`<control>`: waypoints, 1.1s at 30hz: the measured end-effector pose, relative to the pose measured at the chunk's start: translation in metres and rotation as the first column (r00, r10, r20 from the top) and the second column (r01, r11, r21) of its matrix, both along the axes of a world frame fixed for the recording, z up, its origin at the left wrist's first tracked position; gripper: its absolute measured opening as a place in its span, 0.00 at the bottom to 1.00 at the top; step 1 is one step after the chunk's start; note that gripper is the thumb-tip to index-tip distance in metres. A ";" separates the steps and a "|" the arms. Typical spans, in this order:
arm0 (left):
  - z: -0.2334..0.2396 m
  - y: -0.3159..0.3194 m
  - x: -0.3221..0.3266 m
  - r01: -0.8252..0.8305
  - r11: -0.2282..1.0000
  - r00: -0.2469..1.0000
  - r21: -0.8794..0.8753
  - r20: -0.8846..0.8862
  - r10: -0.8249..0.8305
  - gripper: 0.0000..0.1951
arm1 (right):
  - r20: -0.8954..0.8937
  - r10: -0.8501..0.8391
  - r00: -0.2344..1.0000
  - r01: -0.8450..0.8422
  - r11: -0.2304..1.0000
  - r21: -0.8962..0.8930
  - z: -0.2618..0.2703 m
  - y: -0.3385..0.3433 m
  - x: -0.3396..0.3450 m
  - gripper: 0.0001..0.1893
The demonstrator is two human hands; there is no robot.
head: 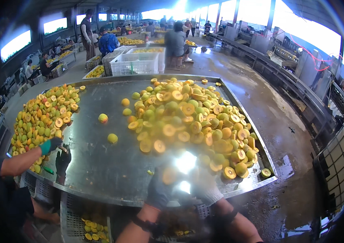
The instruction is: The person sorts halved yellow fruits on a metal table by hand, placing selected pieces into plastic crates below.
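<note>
My left hand [159, 186], in a dark glove, is over the near edge of a steel sorting table [99, 170]. It grips a cut peach half [169, 175], its orange flesh blurred by glare. Close on its right is my right hand [206, 187] in a whitish knitted glove. Bright glare hides those fingers, so whether they hold anything is unclear. Just beyond both hands spreads a large heap of halved yellow-green peaches [187, 109], many showing a brown pit or pit cavity. Two whole-looking peaches [112, 138] lie apart, left of the heap.
At the left, a co-worker's gloved hand [52, 145] with a green cuff is beside another peach heap [44, 115]. A green-handled tool [48, 170] lies near it. Below the table, a plastic crate [68, 218] holds peach halves. White crates [135, 63] stand beyond the far rim.
</note>
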State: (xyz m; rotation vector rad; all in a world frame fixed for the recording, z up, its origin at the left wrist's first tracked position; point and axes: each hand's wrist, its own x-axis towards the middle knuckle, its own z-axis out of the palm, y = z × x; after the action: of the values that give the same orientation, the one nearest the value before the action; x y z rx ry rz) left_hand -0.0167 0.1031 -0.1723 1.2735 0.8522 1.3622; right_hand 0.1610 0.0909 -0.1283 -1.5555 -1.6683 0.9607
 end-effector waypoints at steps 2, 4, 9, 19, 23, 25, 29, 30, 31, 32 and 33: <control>0.002 -0.001 -0.003 -0.036 0.999 0.999 0.040 -0.035 0.037 0.27 | -0.137 -0.093 0.986 0.067 0.980 -0.186 0.004 -0.009 -0.015 0.19; 0.024 -0.007 0.003 -0.041 0.996 0.986 0.075 -0.158 0.053 0.27 | -0.297 -0.027 0.955 0.007 0.998 -0.070 -0.013 -0.009 -0.021 0.18; 0.049 -0.016 0.023 -0.079 0.995 0.995 0.061 0.066 0.075 0.28 | -0.607 -0.173 0.776 -0.148 0.885 -0.441 0.014 -0.005 -0.020 0.15; 0.017 0.002 0.021 0.422 0.820 0.620 -0.387 0.783 0.050 0.26 | -0.181 -0.148 0.972 0.178 0.970 0.165 -0.019 0.007 -0.027 0.18; 0.027 0.001 0.015 0.434 0.788 0.466 -0.437 0.858 0.219 0.23 | -0.061 -0.154 0.986 0.161 0.977 0.142 0.001 -0.011 -0.018 0.16; 0.029 0.003 0.015 0.275 0.862 0.622 -0.427 0.762 0.179 0.23 | -0.031 -0.061 0.998 0.062 0.996 0.063 0.011 -0.015 -0.014 0.16; 0.003 0.011 -0.001 0.170 0.847 0.629 -0.504 0.717 0.300 0.23 | -0.023 0.090 0.996 -0.083 0.975 0.204 0.002 -0.021 -0.022 0.16; -0.004 0.011 -0.006 0.209 0.850 0.644 -0.483 0.722 0.253 0.22 | -0.027 0.095 0.995 -0.088 0.977 0.195 0.003 -0.021 -0.025 0.17; -0.010 0.010 -0.010 0.247 0.851 0.657 -0.463 0.726 0.204 0.22 | -0.031 0.099 0.995 -0.092 0.978 0.186 0.005 -0.023 -0.028 0.17; -0.014 0.009 -0.013 0.286 0.850 0.667 -0.443 0.729 0.155 0.21 | -0.036 0.104 0.994 -0.096 0.979 0.177 0.007 -0.023 -0.031 0.18; -0.008 0.007 -0.009 0.392 0.832 0.561 -0.392 0.819 0.121 0.21 | 0.008 0.092 0.996 -0.092 0.980 0.177 0.005 -0.024 -0.034 0.18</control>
State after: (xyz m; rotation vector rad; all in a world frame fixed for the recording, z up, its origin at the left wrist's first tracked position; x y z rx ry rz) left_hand -0.0260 0.1106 -0.1799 0.1453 0.3737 1.2486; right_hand 0.1272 0.0670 -0.1229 -1.3707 -1.7870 0.8334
